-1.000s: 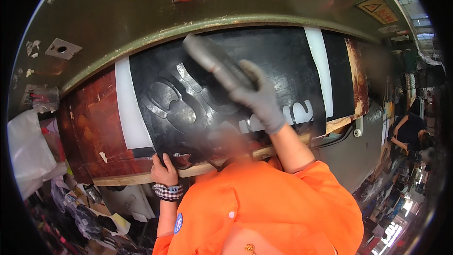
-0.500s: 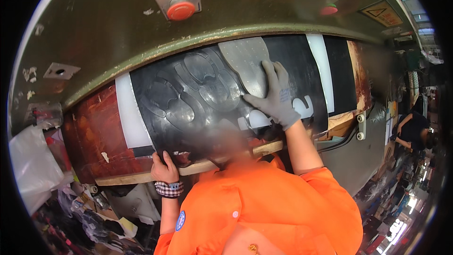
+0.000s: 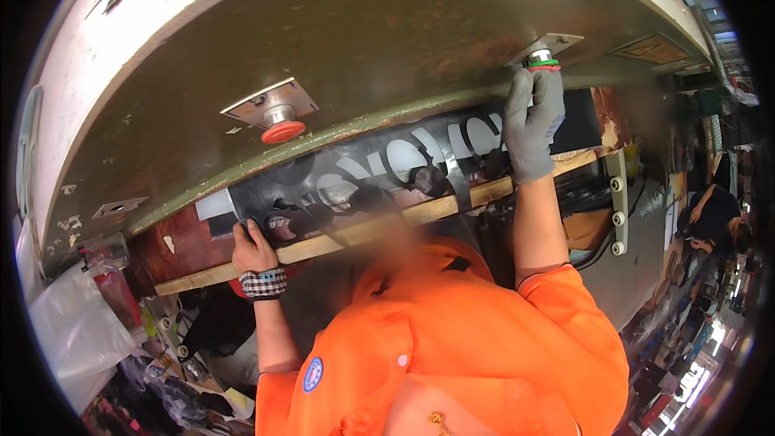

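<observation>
My left hand (image 3: 254, 249) is bare, with a checked band at the wrist, and grips the left edge of a black rubber-like sheet (image 3: 300, 208). Curved cut-out holes run through this sheet, and white material shows behind some of them. Part of it hangs over a wooden strip (image 3: 420, 211). My right hand (image 3: 534, 125), in a grey glove, is raised with its fingertips against a push button (image 3: 542, 61) with a green ring and red rim. That button sits on the underside of a dark green machine head (image 3: 387, 28).
A red mushroom button (image 3: 282, 131) projects from the machine head at left. The reddish-brown bed (image 3: 179, 254) lies below it. Clear plastic bags (image 3: 77, 319) and scraps crowd the lower left. Black cables (image 3: 593, 234) hang at right, and another person (image 3: 714, 214) is farther off.
My right hand has left the grey sole-shaped piece and risen to the push button at right. The machine head now covers more of the bed, and the sole-shaped piece is out of sight.
</observation>
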A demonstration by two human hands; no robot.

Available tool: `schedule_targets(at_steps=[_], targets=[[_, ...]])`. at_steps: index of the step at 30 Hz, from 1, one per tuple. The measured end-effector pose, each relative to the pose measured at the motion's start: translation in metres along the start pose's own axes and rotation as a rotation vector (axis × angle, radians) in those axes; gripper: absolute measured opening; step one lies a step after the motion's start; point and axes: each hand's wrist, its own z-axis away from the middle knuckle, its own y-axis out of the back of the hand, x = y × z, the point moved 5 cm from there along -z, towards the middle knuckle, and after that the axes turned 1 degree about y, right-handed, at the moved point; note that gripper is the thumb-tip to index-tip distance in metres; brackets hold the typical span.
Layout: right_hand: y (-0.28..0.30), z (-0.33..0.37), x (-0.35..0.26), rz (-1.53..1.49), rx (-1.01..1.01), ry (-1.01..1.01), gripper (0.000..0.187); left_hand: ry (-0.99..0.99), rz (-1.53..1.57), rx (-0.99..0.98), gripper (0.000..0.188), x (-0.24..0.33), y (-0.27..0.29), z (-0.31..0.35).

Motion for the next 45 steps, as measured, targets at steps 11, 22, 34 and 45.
schedule_targets(at_steps=[11,22,34,45], targets=[[0.067,0.152,0.134,0.206,-0.147,-0.835,0.037,-0.004,0.282,0.073,0.035,-0.013,0.000,0.010],[0.121,0.173,0.064,0.331,-0.047,-0.645,0.033,0.097,0.455,-0.076,0.039,-0.047,0.017,0.089],[0.026,0.185,-0.066,-0.130,-0.480,-0.263,0.086,0.106,0.094,-0.224,0.044,-0.061,0.049,0.193],[0.094,0.181,0.002,-0.036,-0.336,-0.503,0.088,0.038,0.168,-0.222,0.048,-0.067,0.046,0.207]])
